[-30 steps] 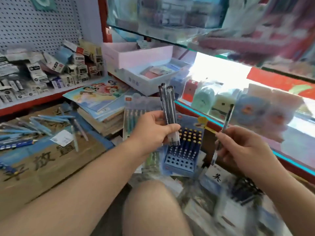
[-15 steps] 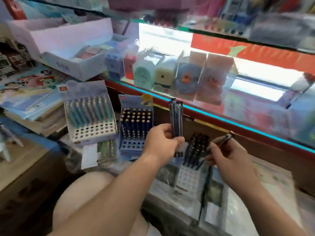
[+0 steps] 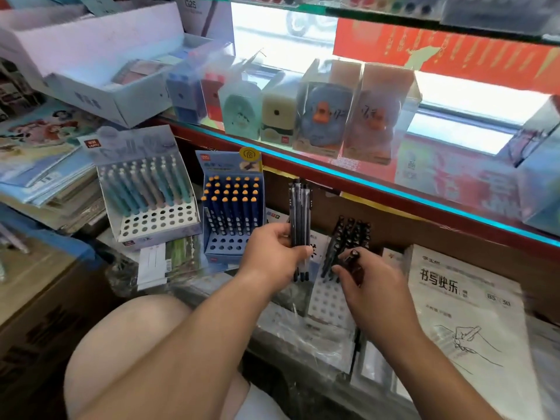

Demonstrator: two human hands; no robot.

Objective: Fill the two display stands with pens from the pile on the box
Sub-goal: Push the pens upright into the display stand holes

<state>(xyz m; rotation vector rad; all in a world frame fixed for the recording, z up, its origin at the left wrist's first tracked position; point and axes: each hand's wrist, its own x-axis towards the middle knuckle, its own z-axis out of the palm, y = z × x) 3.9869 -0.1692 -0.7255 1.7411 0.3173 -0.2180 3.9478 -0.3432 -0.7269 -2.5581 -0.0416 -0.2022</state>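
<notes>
Just below the red-edged glass counter [image 3: 394,192], the person's left hand [image 3: 274,256] grips a bundle of slim dark pens [image 3: 300,219]. Its fingers curl round the lower part, so the bundle stands upright with the tips poking out under the palm. Close beside it, the right hand [image 3: 372,286] pinches a single dark pen [image 3: 351,256] between thumb and fingers, tilted over the white perforated display stand [image 3: 328,298]. Whether its tip sits in a hole I cannot tell. The stand's back rows hold more dark pens [image 3: 351,234], and its front holes are open. To the left is a dark blue cardboard stand [image 3: 233,247] of orange-capped pens. Further left is a pale grey stand [image 3: 157,222] of teal and blue pens. A white printed workbook [image 3: 463,313] lies at the right.
</notes>
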